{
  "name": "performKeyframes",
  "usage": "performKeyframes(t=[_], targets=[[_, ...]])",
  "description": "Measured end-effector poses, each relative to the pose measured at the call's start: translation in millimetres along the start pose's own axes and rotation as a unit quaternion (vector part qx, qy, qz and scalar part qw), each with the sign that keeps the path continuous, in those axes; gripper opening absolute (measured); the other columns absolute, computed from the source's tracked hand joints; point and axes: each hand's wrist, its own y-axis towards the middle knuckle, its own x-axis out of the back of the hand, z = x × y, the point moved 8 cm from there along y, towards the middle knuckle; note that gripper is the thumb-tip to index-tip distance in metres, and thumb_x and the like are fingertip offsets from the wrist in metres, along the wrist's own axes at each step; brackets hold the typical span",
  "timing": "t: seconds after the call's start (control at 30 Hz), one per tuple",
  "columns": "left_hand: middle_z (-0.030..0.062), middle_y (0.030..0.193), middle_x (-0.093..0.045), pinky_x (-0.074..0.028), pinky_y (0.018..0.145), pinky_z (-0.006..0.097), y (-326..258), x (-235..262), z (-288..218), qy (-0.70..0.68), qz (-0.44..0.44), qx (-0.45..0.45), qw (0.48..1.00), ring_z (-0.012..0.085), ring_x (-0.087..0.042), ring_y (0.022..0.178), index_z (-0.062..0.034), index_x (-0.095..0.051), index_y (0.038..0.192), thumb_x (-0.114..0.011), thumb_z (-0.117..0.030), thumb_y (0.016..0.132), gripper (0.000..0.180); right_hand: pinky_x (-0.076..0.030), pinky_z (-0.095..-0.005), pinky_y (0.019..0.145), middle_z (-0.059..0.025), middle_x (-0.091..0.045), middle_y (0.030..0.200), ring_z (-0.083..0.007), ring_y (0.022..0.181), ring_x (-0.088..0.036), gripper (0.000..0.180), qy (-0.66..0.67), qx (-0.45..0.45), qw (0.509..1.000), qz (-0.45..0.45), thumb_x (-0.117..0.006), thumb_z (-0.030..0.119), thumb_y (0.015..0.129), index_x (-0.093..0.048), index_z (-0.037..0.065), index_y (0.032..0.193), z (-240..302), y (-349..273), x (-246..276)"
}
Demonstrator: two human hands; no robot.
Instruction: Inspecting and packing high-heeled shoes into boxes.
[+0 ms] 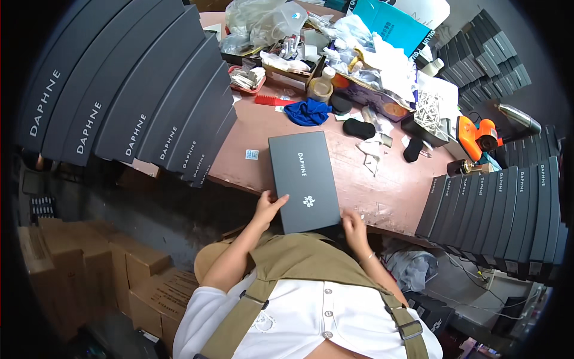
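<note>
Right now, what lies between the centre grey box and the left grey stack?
In the head view, a small blue-white square lies on pink tabletop, left of the grey box.

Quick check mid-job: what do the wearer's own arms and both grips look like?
The left grip and right grip are human hands without gloves. A thin, pale bracelet circles the right wrist. Short white sleeves leave the forearms uncovered; I see no cables or markings on them.
</note>
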Motion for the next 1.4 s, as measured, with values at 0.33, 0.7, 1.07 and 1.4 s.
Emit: performKeyframes(t=[0.33,0.7,1.07,1.4], targets=[[0.0101,0.118,-0.057,-0.034,0.1,0.04,16.2,-69.9,-53.3,-0.186,0.203,0.165,0.947,0.021,-0.049,0.114,-0.0011,-0.056,0.113,-0.073,-0.033,0.082,0.047,-0.051,-0.036,0.074,-0.0134,-0.063,0.109,-0.0196,0.094,-0.061,0.056,0.321,-0.253,0.911,0.051,-0.064,0.045,0.087,-0.055,-0.001,0.119,33.5,52.3,8.6],[0.0249,0.149,-0.024,-0.024,0.112,0.042,40.5,-7.1,-156.9,-0.005,0.329,-0.022,0.944,0.0347,-0.026,0.139,-0.0047,-0.011,0.15,-0.071,-0.039,0.083,0.096,-0.048,-0.0309,0.072,-0.0087,-0.059,0.088,-0.0184,0.083,-0.058,0.039,0.202,-0.068,0.968,-0.133,-0.071,0.028,0.084,-0.053,0.0,0.103,127.5,22.3,-80.9],[0.017,0.111,-0.061,-0.048,0.085,0.038,76.7,133.4,-181.7,0.446,-0.144,-0.283,0.837,0.03,-0.06,0.101,-0.0004,-0.057,0.121,-0.058,-0.008,0.086,0.036,-0.049,-0.0489,0.07,-0.0213,-0.065,0.082,-0.04,0.08,-0.063,0.033,-0.328,-0.105,0.938,-0.033,-0.072,0.027,0.077,-0.06,0.002,0.094,35.7,51.9,19.7],[0.0173,0.135,-0.045,-0.034,0.105,0.036,-79.0,-165.9,-46.2,0.298,0.508,-0.324,0.74,0.025,-0.044,0.123,-0.0024,-0.038,0.134,-0.059,-0.021,0.09,0.053,-0.047,-0.0407,0.087,-0.0223,-0.058,0.117,-0.0385,0.099,-0.059,0.04,-0.017,0.379,0.879,0.289,-0.062,0.031,0.089,-0.057,-0.004,0.11,271.0,39.7,-139.4]])
